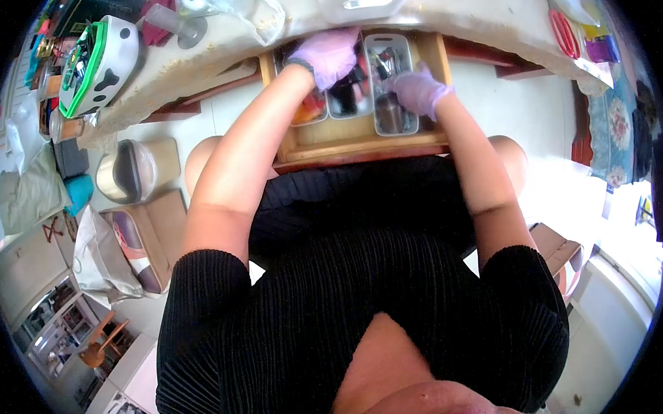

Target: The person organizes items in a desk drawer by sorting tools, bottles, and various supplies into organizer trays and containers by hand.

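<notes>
A wooden drawer (pixel 359 148) stands pulled out in front of me, with white plastic trays side by side in it. My left hand (pixel 330 57), in a light purple glove, reaches over the left and middle trays; its fingertips are hidden. Dark items (pixel 348 97) lie below it in the middle tray (pixel 354 116). Over the right tray (pixel 396 132), my gloved right hand (pixel 421 93) has its fingers curled down at small things I cannot make out. A dark, cylinder-like item (pixel 390 119) sits near the front of that tray. Red and orange items (pixel 310 109) show in the left one.
The cloth-covered table (pixel 231 53) spans above the drawer. On it are a white bin (pixel 364 5), a green-rimmed box (pixel 100 65), a clear cup (pixel 186 29) and red-handled scissors (pixel 563 35). A trash can (pixel 133 170) and a cardboard box (pixel 161 235) stand at left.
</notes>
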Demonstrator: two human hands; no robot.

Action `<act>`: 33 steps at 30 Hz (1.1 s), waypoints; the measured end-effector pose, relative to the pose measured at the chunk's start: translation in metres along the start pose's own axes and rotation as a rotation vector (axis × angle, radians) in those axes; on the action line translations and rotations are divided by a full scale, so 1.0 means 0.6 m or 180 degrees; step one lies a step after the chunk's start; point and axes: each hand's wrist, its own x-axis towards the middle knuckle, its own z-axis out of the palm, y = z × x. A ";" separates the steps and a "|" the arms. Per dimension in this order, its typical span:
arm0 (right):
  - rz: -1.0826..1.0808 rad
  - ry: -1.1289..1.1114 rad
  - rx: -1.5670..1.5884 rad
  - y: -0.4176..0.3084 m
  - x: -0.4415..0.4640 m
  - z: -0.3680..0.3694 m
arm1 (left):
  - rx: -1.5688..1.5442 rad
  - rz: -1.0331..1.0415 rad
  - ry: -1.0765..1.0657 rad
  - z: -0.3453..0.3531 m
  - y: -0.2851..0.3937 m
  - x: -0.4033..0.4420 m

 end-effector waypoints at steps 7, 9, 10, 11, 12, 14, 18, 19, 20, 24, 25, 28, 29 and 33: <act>0.0073 0.1564 0.1354 0.050 -0.018 -0.030 | -0.0913 -0.0459 -0.0454 -0.005 0.034 -0.003; 0.0003 0.1574 0.1855 0.055 -0.022 -0.044 | -0.0925 -0.0507 -0.0670 -0.015 0.049 -0.006; -0.0064 0.1572 0.2365 0.055 -0.026 -0.050 | -0.1148 -0.0451 -0.0620 -0.018 0.056 -0.008; -0.0477 0.1643 0.2810 0.049 -0.030 -0.050 | -0.1230 -0.0347 -0.0387 -0.005 0.054 -0.007; -0.0468 0.1641 0.2822 0.044 -0.025 -0.045 | -0.1310 -0.0241 -0.0156 0.005 0.057 -0.007; -0.0970 0.1256 0.4065 0.034 -0.011 -0.035 | -0.2263 -0.0627 -0.0256 0.023 0.063 -0.006; -0.0740 0.1164 0.4916 0.029 -0.016 -0.053 | -0.2463 -0.1013 0.0338 0.027 0.075 -0.006; -0.0676 0.1330 0.4764 0.018 -0.038 -0.062 | -0.2583 -0.1089 0.0388 0.034 0.072 -0.003; -0.0669 0.1331 0.4764 0.017 -0.036 -0.061 | -0.2645 -0.1129 0.0412 0.042 0.068 0.000; 0.0214 0.1705 0.3740 0.037 -0.002 -0.034 | -0.2540 -0.1033 0.0555 0.065 0.056 0.013; 0.0570 0.2018 0.3035 0.045 0.008 -0.034 | -0.2363 -0.0956 0.0487 0.056 0.050 0.016; 0.0522 0.2789 0.2104 0.053 0.020 -0.014 | -0.1581 -0.0597 -0.0288 0.000 0.033 0.011; 0.0574 0.2556 0.0957 0.049 0.023 -0.005 | -0.1646 -0.0279 -0.0647 -0.027 0.037 0.007; -0.0277 0.2628 0.0142 0.025 0.021 0.009 | -0.1253 -0.0034 -0.0554 -0.055 0.047 -0.021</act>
